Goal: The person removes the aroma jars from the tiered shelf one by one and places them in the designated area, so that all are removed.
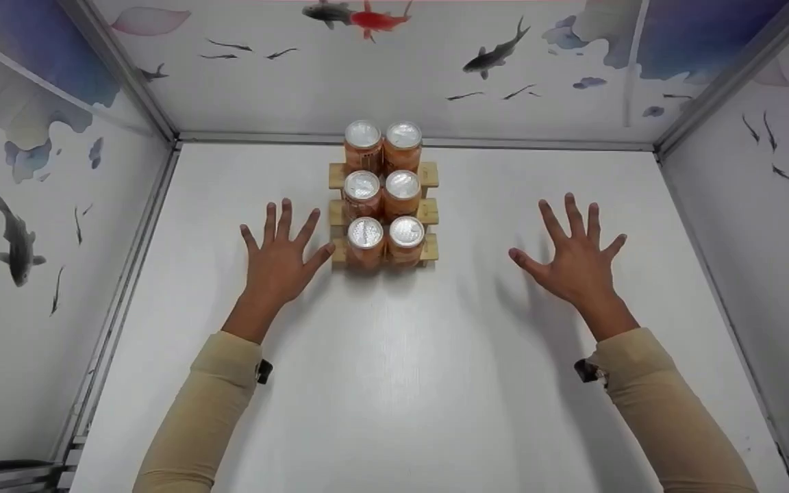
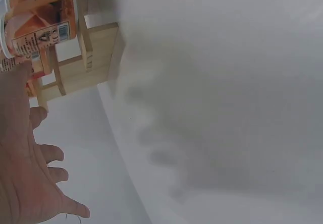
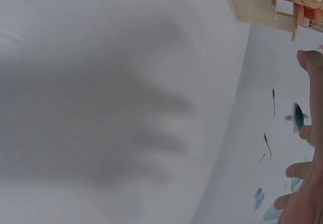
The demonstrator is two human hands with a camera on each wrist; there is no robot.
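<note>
Several orange cans with silver tops, among them a front left can (image 1: 365, 245) and a front right can (image 1: 406, 243), stand in pairs on a stepped wooden rack (image 1: 429, 211). My left hand (image 1: 277, 267) is spread just left of the rack, its thumb near the lowest tier; whether it touches is unclear. In the left wrist view a printed can (image 2: 43, 24) lies beyond the left hand (image 2: 22, 168). Well to the right of the rack, my right hand (image 1: 576, 267) is spread with nothing in it. The right wrist view shows only part of that hand (image 3: 305, 183).
The rack stands on a white tabletop (image 1: 394, 383) near the back wall (image 1: 394, 89), which is printed with fish. Side walls (image 1: 18, 329) with metal frame edges close off the left and right. Both hands cast shadows on the table.
</note>
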